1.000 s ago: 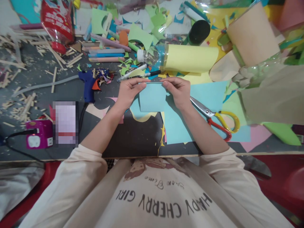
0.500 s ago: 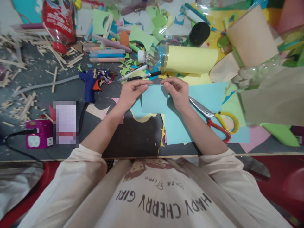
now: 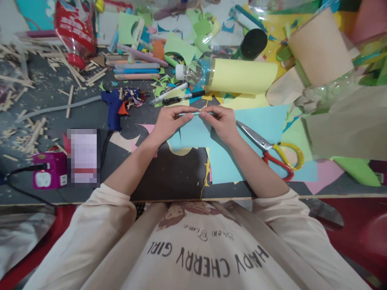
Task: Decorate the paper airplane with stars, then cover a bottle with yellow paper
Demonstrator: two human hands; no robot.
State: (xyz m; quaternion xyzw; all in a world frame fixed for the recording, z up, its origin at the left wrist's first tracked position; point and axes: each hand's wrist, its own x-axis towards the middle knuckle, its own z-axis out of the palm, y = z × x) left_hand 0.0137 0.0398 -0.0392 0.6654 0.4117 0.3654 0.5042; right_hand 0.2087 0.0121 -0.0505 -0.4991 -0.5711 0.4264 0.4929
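Note:
Between my two hands is a piece of light blue paper (image 3: 195, 131), pinched along its far edge. My left hand (image 3: 169, 121) has its thumb and fingers closed on the left part of that edge. On the right part, my right hand (image 3: 222, 121) pinches the same way, and the fingertips of both hands nearly meet. The edge looks narrow and turned or rolled, partly hidden by the fingers. Beneath the right hand and wrist lies a larger light blue sheet (image 3: 266, 121). Scissors (image 3: 256, 139) with red and yellow handles rest on it, just right of that hand.
Beyond the hands lie a black pen (image 3: 184, 98) and a clear bottle wrapped in yellow paper (image 3: 244, 75). A blue glue gun (image 3: 113, 106) is to the left, near a purple power adapter (image 3: 50, 171). Marker pens (image 3: 137, 71), a red-labelled bottle (image 3: 75, 32) and scraps crowd the back.
My hands have drawn closer together along the paper's far edge, the right one moving left. The edge now looks turned or rolled between the fingertips. Scissors and other items stay put.

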